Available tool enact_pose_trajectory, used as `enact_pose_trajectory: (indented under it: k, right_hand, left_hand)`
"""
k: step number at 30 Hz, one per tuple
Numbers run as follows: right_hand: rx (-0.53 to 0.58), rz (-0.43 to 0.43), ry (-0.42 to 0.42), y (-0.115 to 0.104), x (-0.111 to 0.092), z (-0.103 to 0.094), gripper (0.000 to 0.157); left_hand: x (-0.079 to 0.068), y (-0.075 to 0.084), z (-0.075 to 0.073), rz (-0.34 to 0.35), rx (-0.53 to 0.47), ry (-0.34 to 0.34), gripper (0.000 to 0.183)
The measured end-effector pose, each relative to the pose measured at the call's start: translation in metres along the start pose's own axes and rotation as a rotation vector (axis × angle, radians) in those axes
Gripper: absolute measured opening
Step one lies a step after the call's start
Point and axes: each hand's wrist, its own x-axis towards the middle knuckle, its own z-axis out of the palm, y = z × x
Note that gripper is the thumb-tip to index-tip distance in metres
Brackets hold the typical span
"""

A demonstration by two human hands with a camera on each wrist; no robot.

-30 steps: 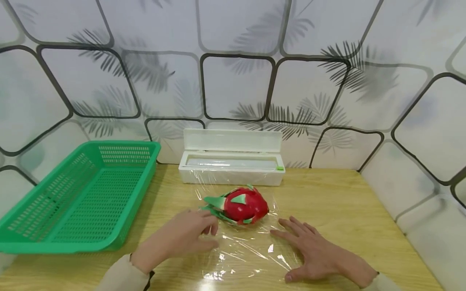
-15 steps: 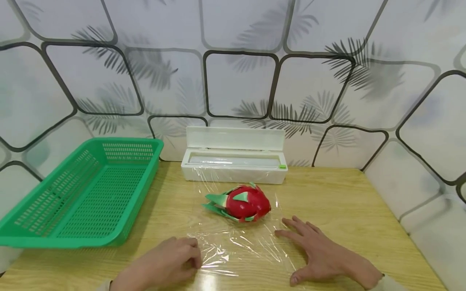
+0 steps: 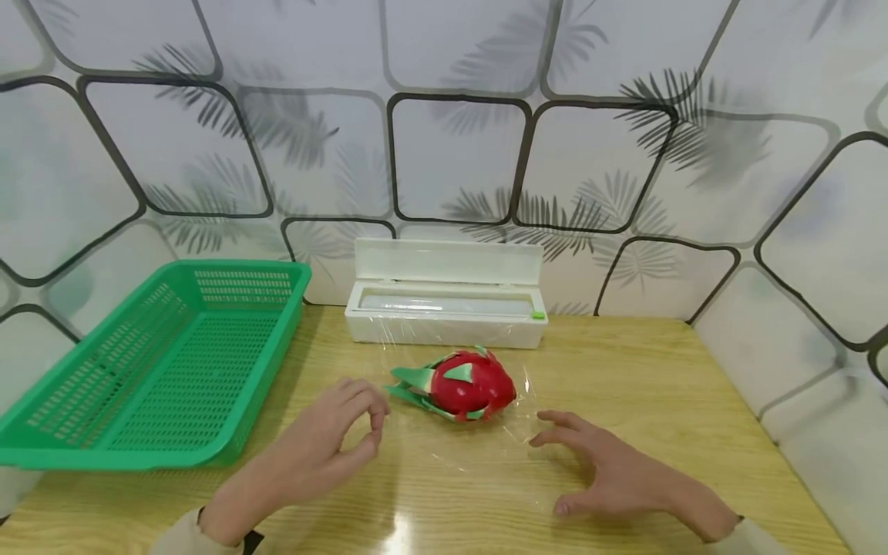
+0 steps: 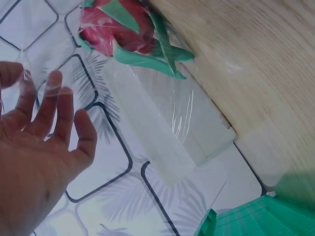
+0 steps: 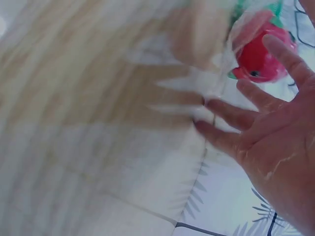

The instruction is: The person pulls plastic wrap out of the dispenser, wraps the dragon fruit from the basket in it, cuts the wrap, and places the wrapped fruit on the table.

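lying right of left grip (image 3: 335,433) (apart): dragonfruit (image 3: 475,386)

pale leaf-patterned walls (image 3: 458,162) behind a wooden table (image 3: 638,378)

I see my work in bright, even light, its source out of view; a white glare patch burns on the near edge of the table (image 3: 659,370), and thin glints streak the clear film (image 3: 527,385). Small highlights sit on the red fruit (image 3: 461,391), while the green basket (image 3: 225,439) throws a soft shadow along its side. From my head the view is fairly sharp, with wide-angle stretching towards the edges. My left wrist's picture is paler and hazy, my left hand (image 4: 44,137) shaded. On my right, the tabletop smears with motion blur beside my right hand (image 5: 280,132), and the upper left corner washes out
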Motion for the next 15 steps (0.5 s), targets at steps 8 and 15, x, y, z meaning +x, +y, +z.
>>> enact_pose_trajectory:
  k: [8, 15]
  right_hand:
    - [0.625, -0.087, -0.113, 0.001, 0.0, -0.017, 0.035]
    - [1.007, -0.167, -0.203, 0.004, 0.0, -0.022, 0.04]
  left_hand:
    - [0.004, -0.002, 0.003, -0.104, 0.072, 0.129, 0.02]
    - [0.006, -0.004, 0.005, -0.136, 0.085, 0.168, 0.01]
